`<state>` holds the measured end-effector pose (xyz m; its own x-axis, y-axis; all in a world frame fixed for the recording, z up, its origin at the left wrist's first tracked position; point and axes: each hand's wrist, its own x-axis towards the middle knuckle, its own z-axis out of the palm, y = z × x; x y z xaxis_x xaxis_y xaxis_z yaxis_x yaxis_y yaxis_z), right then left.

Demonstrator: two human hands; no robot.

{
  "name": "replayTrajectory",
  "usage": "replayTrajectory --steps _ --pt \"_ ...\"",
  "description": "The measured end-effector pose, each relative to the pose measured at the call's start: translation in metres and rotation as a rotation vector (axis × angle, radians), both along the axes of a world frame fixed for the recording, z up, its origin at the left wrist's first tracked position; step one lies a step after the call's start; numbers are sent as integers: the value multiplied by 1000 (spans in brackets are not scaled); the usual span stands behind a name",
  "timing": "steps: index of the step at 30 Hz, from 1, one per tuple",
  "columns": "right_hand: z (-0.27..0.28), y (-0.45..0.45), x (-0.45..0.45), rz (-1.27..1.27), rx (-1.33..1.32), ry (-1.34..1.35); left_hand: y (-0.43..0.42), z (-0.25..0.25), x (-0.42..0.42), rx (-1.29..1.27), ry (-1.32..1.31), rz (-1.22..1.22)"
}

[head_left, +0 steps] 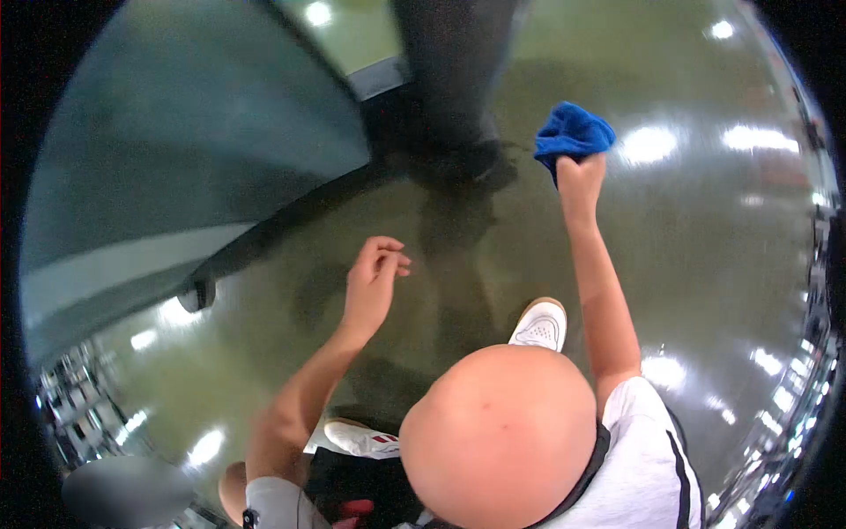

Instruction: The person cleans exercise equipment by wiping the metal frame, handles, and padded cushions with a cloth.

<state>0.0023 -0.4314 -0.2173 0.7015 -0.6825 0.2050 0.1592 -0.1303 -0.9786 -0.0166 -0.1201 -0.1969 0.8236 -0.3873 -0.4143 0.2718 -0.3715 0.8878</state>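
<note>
My right hand (582,181) is stretched forward and grips a bunched blue cloth (573,132). The cloth hangs over the fingers and hides most of them. My left hand (374,273) hovers over the floor with its fingers loosely bent and apart, holding nothing. The nearest large thing on its side is a dark grey-green panel (211,132), which looks like part of a car body. A gap separates the hand from it.
A blurred dark upright shape (454,70), seemingly a trouser leg, stands ahead between panel and cloth. The glossy green floor (705,238) reflects bright lights. My white shoes (539,328) stand on it. Cluttered shelving-like shapes (84,397) line the lower left edge.
</note>
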Motion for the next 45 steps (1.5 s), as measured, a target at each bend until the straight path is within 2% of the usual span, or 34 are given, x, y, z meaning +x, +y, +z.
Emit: replayTrajectory --steps 1,3,4,7,9,13,15,16,18,21,24,26,27,28,29,30,31,34,36,37,39,42,44,45 --pt "0 -5 -3 -44 7 8 2 -1 2 18 -18 9" --pt "-1 -10 -3 87 -30 7 2 -2 8 48 -40 13" --pt "0 -9 -3 60 -25 14 -1 -1 14 52 -34 -14" --pt "9 -8 3 68 132 67 -20 6 32 121 -31 -8" --pt "19 -11 7 301 197 239 -36 5 38 72 -22 -8" --pt "0 -1 49 363 314 186 -65 -3 39 19 -11 -35" --pt "-17 6 82 370 352 -21 -79 -4 31 32 29 -22" --pt "-16 7 94 364 362 -28 -82 -6 28 27 48 -27" --pt "-17 7 113 587 78 303 -85 -10 22 32 57 -35" --pt "-56 5 139 629 94 400 -86 -10 18 53 76 -23" --pt "-33 10 110 581 18 312 -85 -12 19 85 99 4" --pt "-52 21 98 505 -14 326 -84 -18 19 89 105 14" --pt "-49 23 87 539 -62 446 -84 -21 19 80 127 29" --pt "-36 26 71 564 73 513 -84 -23 18 72 149 46" --pt "-43 37 57 464 -120 374 -85 -25 17 71 147 45" --pt "-48 46 43 418 -83 292 -87 -26 15 54 157 40" --pt "-58 56 29 418 -149 336 -88 -27 13 37 168 35" --pt "-45 75 -12 532 34 460 -96 -27 8 -10 162 106" --pt "-44 99 -31 432 6 284 -89 -34 9 2 105 104" --pt "-46 103 -31 431 4 283 -87 -37 9 18 49 104" --pt "-46 108 -32 398 414 377 -88 -29 8 -26 102 147" --pt "-53 99 -20 335 409 324 -84 -22 11 -27 132 176" --pt "-56 97 -9 298 306 255 -76 -21 14 16 112 162" --pt "-53 95 -5 243 -4 279 -73 -23 16 23 118 152"
